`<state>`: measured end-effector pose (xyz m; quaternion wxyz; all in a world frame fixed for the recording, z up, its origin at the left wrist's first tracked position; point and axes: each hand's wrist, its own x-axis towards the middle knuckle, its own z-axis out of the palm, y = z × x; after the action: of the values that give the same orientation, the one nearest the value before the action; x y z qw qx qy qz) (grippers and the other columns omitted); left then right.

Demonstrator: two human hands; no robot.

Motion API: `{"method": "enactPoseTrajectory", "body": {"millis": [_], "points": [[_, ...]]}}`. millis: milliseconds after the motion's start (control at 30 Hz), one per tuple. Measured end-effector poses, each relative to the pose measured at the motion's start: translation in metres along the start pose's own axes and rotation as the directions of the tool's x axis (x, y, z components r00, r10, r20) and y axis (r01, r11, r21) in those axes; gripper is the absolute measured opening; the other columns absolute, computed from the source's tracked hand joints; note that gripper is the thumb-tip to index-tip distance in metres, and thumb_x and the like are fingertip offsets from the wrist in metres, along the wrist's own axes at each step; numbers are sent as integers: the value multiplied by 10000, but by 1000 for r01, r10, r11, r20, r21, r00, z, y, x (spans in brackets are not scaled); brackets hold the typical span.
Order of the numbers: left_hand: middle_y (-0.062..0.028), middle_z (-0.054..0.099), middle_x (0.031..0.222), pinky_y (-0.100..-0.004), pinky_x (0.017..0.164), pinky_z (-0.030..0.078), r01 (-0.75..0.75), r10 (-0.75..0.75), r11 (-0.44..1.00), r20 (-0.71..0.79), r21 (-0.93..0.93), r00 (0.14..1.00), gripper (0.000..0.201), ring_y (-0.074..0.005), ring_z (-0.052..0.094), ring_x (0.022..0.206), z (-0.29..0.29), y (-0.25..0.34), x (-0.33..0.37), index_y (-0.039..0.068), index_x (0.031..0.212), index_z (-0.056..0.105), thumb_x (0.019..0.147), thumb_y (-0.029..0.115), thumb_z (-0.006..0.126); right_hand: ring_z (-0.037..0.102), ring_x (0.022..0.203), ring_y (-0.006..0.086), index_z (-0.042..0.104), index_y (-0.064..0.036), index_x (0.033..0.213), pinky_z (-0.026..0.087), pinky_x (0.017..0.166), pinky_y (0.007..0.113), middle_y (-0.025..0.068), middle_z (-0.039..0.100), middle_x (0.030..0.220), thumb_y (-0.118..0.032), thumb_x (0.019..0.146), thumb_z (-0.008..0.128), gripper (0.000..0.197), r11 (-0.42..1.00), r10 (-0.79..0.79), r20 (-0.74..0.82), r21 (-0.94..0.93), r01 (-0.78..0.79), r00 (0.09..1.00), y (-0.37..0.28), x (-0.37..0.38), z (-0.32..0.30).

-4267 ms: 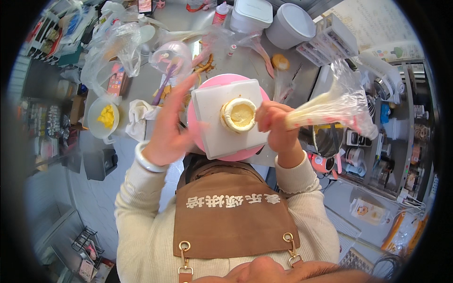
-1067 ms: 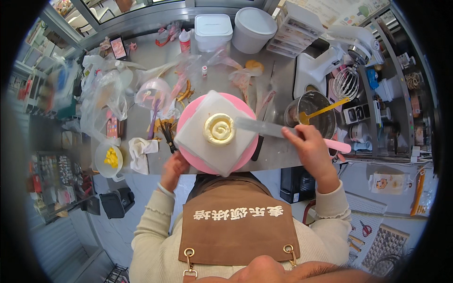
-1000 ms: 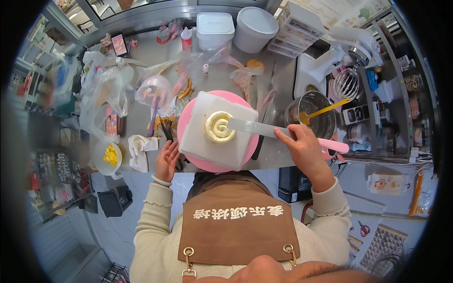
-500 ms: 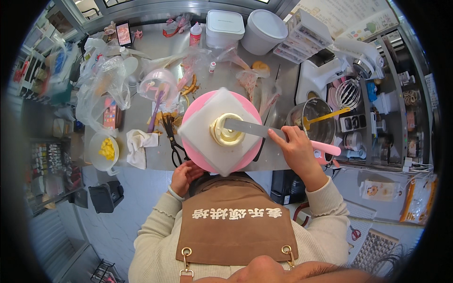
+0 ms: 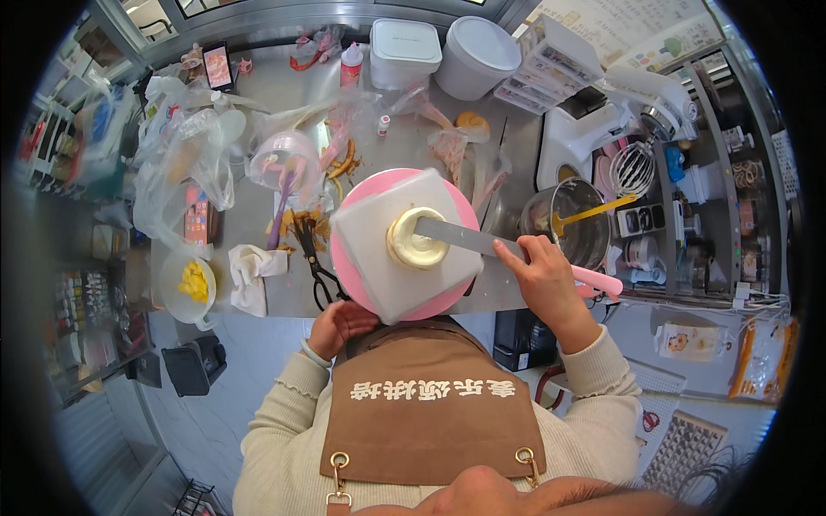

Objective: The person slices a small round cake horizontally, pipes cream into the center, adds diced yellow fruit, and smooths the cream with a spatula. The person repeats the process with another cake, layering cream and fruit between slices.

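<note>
A small round cake (image 5: pixel 420 249) with pale cream on top sits on a white square sheet (image 5: pixel 366 245), which lies on a pink round turntable (image 5: pixel 465 199). My right hand (image 5: pixel 546 279) grips a palette knife (image 5: pixel 465 236) with a long metal blade and a pink handle, forefinger laid along the blade. The blade's tip rests on the cream at about the cake's middle. At the turntable's near left edge is my left hand (image 5: pixel 344 327), fingers stretched out and holding nothing; whether they touch the rim I cannot tell.
Left of the turntable lie black scissors (image 5: pixel 320 279), a white cloth (image 5: pixel 249 279) and a bowl with yellow pieces (image 5: pixel 194 281). A metal mixing bowl (image 5: pixel 585 241) with a yellow spatula (image 5: pixel 594 215) stands at right, near a white stand mixer (image 5: pixel 572 142). Piping bags (image 5: pixel 456 150) lie behind.
The turntable's square sheet has turned to a different angle. The cream ring on the cake looks flatter and smoother. My right hand keeps the blade on it and has shifted little.
</note>
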<state>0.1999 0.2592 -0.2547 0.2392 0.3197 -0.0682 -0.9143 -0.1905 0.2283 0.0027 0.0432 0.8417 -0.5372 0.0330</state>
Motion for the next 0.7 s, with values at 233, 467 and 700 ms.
{"method": "enactPoseTrajectory", "body": {"millis": [233, 467, 700], "points": [[-210, 719, 1209, -497, 1050, 530, -162, 160, 986, -34, -47, 987, 474, -349, 689, 1153, -4, 9, 5, -13, 1257, 637, 1098, 342, 367, 580, 911, 271, 676, -159, 1357, 497, 750, 393, 93, 575, 1026, -2, 805, 657, 574, 1000, 11, 51, -11, -10, 999, -5, -4, 1], [-234, 676, 1290, -504, 1045, 535, -5, 3, 1000, -139, -15, 990, 549, -369, 688, 1166, 5, 14, 6, -36, 1413, 525, 1118, 379, 319, 583, 910, 271, 688, -159, 1338, 498, 737, 388, 93, 574, 1007, -4, 800, 663, 561, 999, 36, 62, -14, -36, 997, -14, -6, -2], [-231, 701, 1258, -475, 1007, 563, -94, 101, 986, -43, 137, 994, 577, -353, 702, 1141, -8, 15, 7, -45, 1304, 588, 1125, 430, 314, 581, 814, 270, 698, -152, 1302, 516, 712, 386, 97, 581, 956, 26, 789, 693, 543, 997, 70, 37, -22, -69, 997, -21, -11, -4]]}}
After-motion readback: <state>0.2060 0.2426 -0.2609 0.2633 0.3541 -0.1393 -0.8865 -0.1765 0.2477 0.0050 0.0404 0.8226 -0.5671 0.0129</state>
